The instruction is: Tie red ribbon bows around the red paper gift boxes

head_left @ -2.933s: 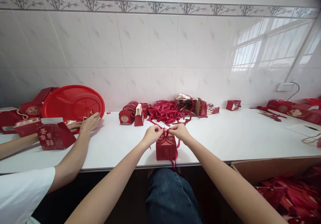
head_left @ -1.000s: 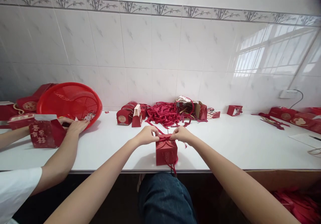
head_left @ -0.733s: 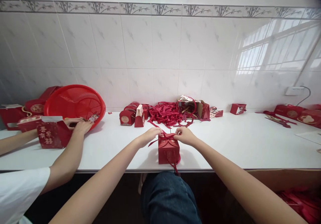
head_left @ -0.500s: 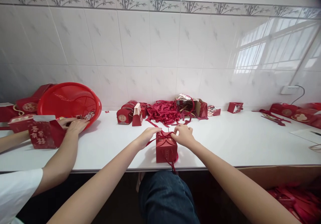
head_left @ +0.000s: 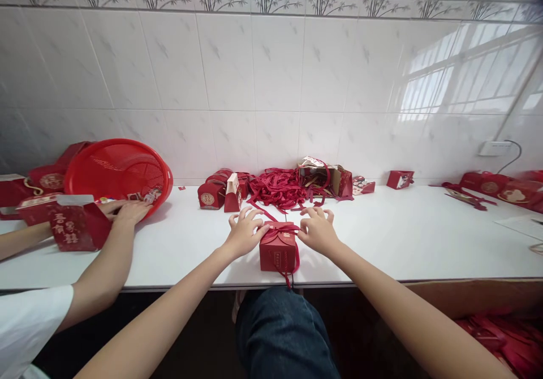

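Note:
A small red gift box (head_left: pixel 276 256) stands at the front edge of the white table (head_left: pixel 403 237), with a red ribbon (head_left: pixel 280 231) tied in a bow on its top and a tail hanging over the edge. My left hand (head_left: pixel 243 233) touches the bow's left side and my right hand (head_left: pixel 316 230) its right side. On each hand thumb and forefinger pinch a loop of the ribbon while the other fingers fan out.
A heap of loose red ribbons (head_left: pixel 278 186) and several small red boxes (head_left: pixel 212 195) lie by the tiled wall. At the left a co-worker's hand (head_left: pixel 129 212) rests by a red plastic basket (head_left: pixel 116 169). A cardboard carton (head_left: pixel 466 297) with red items sits at lower right.
My hands have gone from knotting the ribbon close together to holding the bow's loops apart with fingers fanned. The box has stayed in place. The co-worker's hands barely moved.

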Demonstrator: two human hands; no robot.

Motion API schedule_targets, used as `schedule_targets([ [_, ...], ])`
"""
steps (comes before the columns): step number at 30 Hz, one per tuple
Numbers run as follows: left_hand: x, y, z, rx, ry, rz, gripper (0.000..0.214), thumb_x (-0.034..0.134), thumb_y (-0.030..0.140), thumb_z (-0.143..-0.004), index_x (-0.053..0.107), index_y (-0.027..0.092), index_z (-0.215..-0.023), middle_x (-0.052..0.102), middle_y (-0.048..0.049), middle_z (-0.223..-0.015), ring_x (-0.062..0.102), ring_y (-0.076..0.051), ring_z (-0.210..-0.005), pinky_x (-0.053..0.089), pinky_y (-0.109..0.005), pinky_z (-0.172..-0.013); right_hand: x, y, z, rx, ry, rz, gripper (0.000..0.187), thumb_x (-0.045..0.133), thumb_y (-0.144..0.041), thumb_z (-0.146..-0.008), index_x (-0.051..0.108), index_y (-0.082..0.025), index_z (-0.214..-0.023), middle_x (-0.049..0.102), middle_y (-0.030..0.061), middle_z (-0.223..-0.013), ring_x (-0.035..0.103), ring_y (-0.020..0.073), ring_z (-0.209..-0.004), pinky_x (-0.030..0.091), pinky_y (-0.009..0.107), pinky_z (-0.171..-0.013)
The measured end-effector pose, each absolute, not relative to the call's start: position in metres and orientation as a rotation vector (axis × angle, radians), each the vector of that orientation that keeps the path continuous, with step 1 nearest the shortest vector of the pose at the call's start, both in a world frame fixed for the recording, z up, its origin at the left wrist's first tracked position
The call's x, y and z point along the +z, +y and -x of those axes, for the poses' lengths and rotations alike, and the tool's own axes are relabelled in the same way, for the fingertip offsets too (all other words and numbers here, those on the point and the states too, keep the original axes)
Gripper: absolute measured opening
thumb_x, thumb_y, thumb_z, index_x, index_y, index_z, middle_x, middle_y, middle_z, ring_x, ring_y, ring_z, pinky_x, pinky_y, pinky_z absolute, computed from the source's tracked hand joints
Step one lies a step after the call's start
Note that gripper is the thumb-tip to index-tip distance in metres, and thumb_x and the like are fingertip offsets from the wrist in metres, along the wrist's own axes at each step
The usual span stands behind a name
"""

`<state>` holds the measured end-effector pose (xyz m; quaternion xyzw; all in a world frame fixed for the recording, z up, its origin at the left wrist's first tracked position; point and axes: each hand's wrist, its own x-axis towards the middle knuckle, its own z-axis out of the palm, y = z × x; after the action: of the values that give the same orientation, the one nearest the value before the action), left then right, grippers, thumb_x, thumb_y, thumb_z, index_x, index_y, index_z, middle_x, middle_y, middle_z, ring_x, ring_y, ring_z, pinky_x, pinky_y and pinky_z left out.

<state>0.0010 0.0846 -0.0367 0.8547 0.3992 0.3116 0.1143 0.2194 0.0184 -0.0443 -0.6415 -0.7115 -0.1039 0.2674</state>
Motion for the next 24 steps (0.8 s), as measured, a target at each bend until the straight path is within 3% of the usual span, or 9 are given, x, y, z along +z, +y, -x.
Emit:
schedule_targets([
  [4, -0.039, 0.078, 0.005, 0.898, 1.252, -2.836, 0.032, 0.042, 0.037, -0.09, 0.059, 0.021, -0.068, 0.052, -0.0063, -0.133, 0.023, -0.033, -0.134, 0.008, -0.061, -0.1, -0.045, 0.016, -0.223, -0.262, -1.938, 1.701, 0.016, 0.058, -0.02, -0.073, 0.064, -0.019, -0.058, 0.058, 0.0066, -0.119, 0.039, 0.0287, -0.115, 0.012, 0.053, -0.099],
  [8, -0.045, 0.08, 0.006, 0.973, 1.187, -2.649, 0.029, 0.046, 0.04, -0.087, 0.055, 0.021, -0.068, 0.05, -0.0071, -0.134, 0.017, -0.033, -0.136, 0.003, -0.063, -0.102, -0.05, 0.019, -0.224, 0.099, -1.78, 1.626, 0.017, 0.061, -0.02, -0.073, 0.061, -0.017, -0.057, 0.054, 0.0075, -0.123, 0.032, 0.031, -0.123, 0.006, 0.054, -0.104],
  [10, -0.05, 0.084, 0.006, 0.974, 1.069, -2.425, 0.027, 0.049, 0.042, -0.085, 0.052, 0.02, -0.069, 0.052, -0.0074, -0.13, 0.023, -0.032, -0.133, 0.01, -0.06, -0.104, -0.053, 0.023, -0.226, 0.307, -1.703, 1.61, 0.017, 0.06, -0.026, -0.076, 0.061, -0.016, -0.062, 0.056, 0.0106, -0.118, 0.038, 0.0313, -0.12, 0.017, 0.055, -0.102],
  [12, -0.057, 0.088, 0.007, 0.944, 0.967, -2.273, 0.024, 0.048, 0.043, -0.085, 0.051, 0.021, -0.077, 0.055, -0.0083, -0.122, 0.039, -0.028, -0.124, 0.027, -0.053, -0.102, -0.056, 0.026, -0.23, 0.476, -1.701, 1.58, 0.022, 0.056, -0.037, -0.082, 0.063, -0.016, -0.078, 0.062, 0.0111, -0.106, 0.052, 0.0272, -0.107, 0.036, 0.049, -0.092],
  [14, -0.065, 0.089, 0.008, 0.931, 0.908, -2.206, 0.022, 0.044, 0.043, -0.087, 0.049, 0.022, -0.093, 0.055, -0.0087, -0.117, 0.051, -0.023, -0.113, 0.041, -0.043, -0.093, -0.059, 0.027, -0.233, 0.654, -1.731, 1.504, 0.035, 0.053, -0.046, -0.083, 0.06, -0.018, -0.103, 0.064, 0.0094, -0.103, 0.06, 0.0209, -0.094, 0.047, 0.037, -0.08],
  [16, -0.074, 0.088, 0.009, 0.95, 0.867, -2.132, 0.028, 0.042, 0.041, -0.089, 0.042, 0.023, -0.11, 0.052, -0.0102, -0.121, 0.053, -0.021, -0.113, 0.046, -0.038, -0.088, -0.062, 0.027, -0.234, 0.855, -1.769, 1.38, 0.063, 0.065, -0.048, -0.075, 0.045, -0.022, -0.128, 0.059, 0.0103, -0.118, 0.062, 0.0186, -0.092, 0.051, 0.033, -0.075],
  [19, -0.084, 0.084, 0.011, 0.993, 0.835, -2.044, 0.04, 0.043, 0.041, -0.089, 0.031, 0.024, -0.124, 0.045, -0.0132, -0.13, 0.047, -0.023, -0.122, 0.043, -0.039, -0.094, -0.065, 0.027, -0.227, 1.067, -1.789, 1.192, 0.117, 0.086, -0.036, -0.05, 0.017, -0.026, -0.144, 0.042, 0.0132, -0.139, 0.056, 0.0228, -0.109, 0.048, 0.037, -0.09],
  [21, -0.088, 0.082, 0.013, 1.013, 0.822, -2.007, 0.041, 0.04, 0.042, -0.09, 0.03, 0.024, -0.126, 0.044, -0.0135, -0.133, 0.042, -0.024, -0.126, 0.039, -0.041, -0.099, -0.066, 0.028, -0.216, 1.133, -1.747, 1.119, 0.125, 0.087, -0.032, -0.046, 0.012, -0.025, -0.146, 0.039, 0.0126, -0.141, 0.05, 0.0243, -0.119, 0.042, 0.038, -0.099],
  [24, -0.091, 0.085, 0.021, 1.074, 0.793, -1.872, 0.042, 0.032, 0.047, -0.092, 0.03, 0.025, -0.127, 0.042, -0.0122, -0.134, 0.044, -0.023, -0.124, 0.039, -0.041, -0.1, -0.062, 0.031, -0.199, 1.23, -1.642, 1.028, 0.121, 0.087, -0.031, -0.048, 0.015, -0.025, -0.145, 0.04, 0.0119, -0.141, 0.053, 0.0242, -0.116, 0.046, 0.036, -0.095],
])
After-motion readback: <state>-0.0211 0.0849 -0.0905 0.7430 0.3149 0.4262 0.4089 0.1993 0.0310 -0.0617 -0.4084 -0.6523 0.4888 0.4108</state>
